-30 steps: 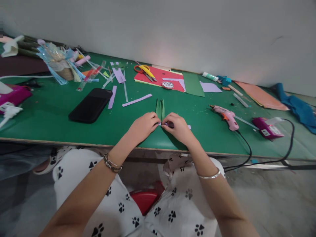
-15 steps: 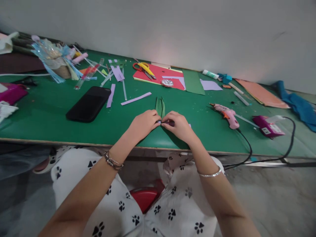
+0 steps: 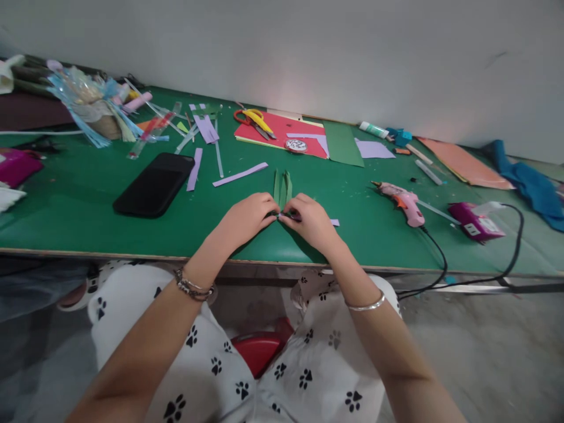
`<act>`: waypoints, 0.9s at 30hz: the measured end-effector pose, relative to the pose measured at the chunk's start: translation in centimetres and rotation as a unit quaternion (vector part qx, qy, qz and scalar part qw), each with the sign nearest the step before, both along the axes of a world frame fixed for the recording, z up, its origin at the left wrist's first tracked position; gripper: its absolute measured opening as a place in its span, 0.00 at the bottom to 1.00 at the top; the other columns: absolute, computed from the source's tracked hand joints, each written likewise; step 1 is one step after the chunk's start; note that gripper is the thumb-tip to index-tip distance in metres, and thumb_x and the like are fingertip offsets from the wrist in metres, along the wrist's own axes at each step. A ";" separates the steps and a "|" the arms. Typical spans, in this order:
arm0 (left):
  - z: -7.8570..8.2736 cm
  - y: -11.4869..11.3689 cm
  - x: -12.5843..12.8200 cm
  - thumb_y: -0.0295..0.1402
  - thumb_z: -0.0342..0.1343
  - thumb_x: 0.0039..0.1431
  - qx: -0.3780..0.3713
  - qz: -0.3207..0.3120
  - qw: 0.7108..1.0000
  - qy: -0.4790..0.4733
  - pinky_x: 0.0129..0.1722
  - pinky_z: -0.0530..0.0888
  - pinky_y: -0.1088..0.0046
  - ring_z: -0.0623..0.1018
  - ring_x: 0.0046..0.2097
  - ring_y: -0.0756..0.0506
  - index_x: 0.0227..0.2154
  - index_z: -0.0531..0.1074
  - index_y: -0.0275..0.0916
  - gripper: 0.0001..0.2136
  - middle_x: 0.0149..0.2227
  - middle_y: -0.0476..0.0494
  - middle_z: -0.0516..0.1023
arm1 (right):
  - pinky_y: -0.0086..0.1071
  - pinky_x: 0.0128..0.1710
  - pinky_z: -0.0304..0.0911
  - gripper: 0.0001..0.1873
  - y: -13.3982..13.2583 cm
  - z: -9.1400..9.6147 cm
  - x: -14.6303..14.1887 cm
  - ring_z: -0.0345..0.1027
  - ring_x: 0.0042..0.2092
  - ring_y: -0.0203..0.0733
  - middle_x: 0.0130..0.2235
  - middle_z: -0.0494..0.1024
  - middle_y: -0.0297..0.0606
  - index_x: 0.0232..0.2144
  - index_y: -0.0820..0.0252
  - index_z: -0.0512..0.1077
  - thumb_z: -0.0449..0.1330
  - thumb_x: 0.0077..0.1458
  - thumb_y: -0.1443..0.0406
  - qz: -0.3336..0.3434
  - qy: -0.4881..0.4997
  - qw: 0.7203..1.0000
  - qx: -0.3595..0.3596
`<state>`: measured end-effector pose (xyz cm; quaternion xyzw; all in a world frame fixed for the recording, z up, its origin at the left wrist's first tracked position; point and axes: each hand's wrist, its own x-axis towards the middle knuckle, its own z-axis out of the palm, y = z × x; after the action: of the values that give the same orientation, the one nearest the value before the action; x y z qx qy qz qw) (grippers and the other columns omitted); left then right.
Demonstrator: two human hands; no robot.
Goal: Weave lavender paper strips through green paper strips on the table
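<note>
My left hand (image 3: 250,218) and my right hand (image 3: 312,220) meet over the table near its front edge, thumbs and fingers pinched together. Between the fingertips is the lower end of several narrow green paper strips (image 3: 282,187), which fan away from me. A bit of light purple shows at the pinch, and the end of a purple paper strip (image 3: 335,222) sticks out to the right from behind my right hand. My fingers hide most of the join, so how the pieces are fastened cannot be made out.
Left lie a black phone (image 3: 154,185) and cut purple strips (image 3: 240,174). Behind are scissors (image 3: 254,120) on red paper (image 3: 282,124) and a green sheet (image 3: 344,145). To the right, a pink glue gun (image 3: 403,202) has its cord by a purple power socket (image 3: 476,221).
Both hands have shifted slightly left in view, along with the whole scene. More of the purple strip's end shows beside my right hand. The pinch stays closed.
</note>
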<state>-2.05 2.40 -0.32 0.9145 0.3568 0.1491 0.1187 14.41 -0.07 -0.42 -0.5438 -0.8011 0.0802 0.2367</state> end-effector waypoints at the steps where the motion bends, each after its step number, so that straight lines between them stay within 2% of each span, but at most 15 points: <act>1: 0.0 0.0 0.0 0.29 0.47 0.59 0.002 0.000 1.000 -0.002 0.40 0.68 0.68 0.71 0.42 0.43 0.36 0.70 0.35 0.08 0.38 0.41 0.70 | 0.28 0.29 0.51 0.05 -0.1 0.0 0.0 0.56 0.29 0.35 0.26 0.62 0.33 0.24 0.61 0.66 0.60 0.48 0.69 0.002 -0.006 1.000 0.007; 11: -0.1 0.1 -0.1 0.27 0.47 0.58 -0.016 0.006 1.000 -0.025 0.39 0.67 0.69 0.71 0.40 0.45 0.32 0.69 0.35 0.06 0.36 0.42 0.70 | 0.27 0.30 0.52 0.03 0.1 -0.1 0.2 0.57 0.30 0.34 0.27 0.62 0.33 0.27 0.62 0.68 0.61 0.48 0.69 0.014 -0.012 1.000 -0.006; 15: 0.1 0.0 0.0 0.26 0.47 0.57 -0.018 0.011 1.000 -0.016 0.40 0.67 0.68 0.70 0.40 0.44 0.32 0.69 0.34 0.06 0.36 0.42 0.70 | 0.27 0.28 0.50 0.03 0.1 0.2 -0.1 0.58 0.31 0.35 0.28 0.65 0.34 0.28 0.62 0.68 0.58 0.51 0.67 0.003 -0.077 0.997 0.006; 19: 0.1 0.1 0.0 0.26 0.48 0.57 -0.012 0.010 1.000 -0.003 0.41 0.67 0.68 0.70 0.41 0.44 0.32 0.69 0.34 0.05 0.36 0.42 0.69 | 0.28 0.27 0.48 0.07 -0.2 0.3 -0.3 0.60 0.34 0.38 0.31 0.68 0.38 0.28 0.61 0.69 0.54 0.55 0.65 0.006 -0.165 0.986 0.032; 27: -0.1 0.1 0.0 0.26 0.47 0.58 0.003 0.015 1.000 0.011 0.40 0.67 0.69 0.70 0.41 0.44 0.33 0.69 0.34 0.06 0.37 0.41 0.69 | 0.28 0.26 0.48 0.07 -0.2 0.7 -0.5 0.62 0.35 0.39 0.32 0.70 0.40 0.30 0.62 0.70 0.54 0.55 0.64 -0.004 -0.191 0.981 0.022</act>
<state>-2.04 2.47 -0.37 0.9109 0.3715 0.1420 0.1098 13.90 -0.27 0.23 -0.5471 -0.8309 -0.0436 0.0916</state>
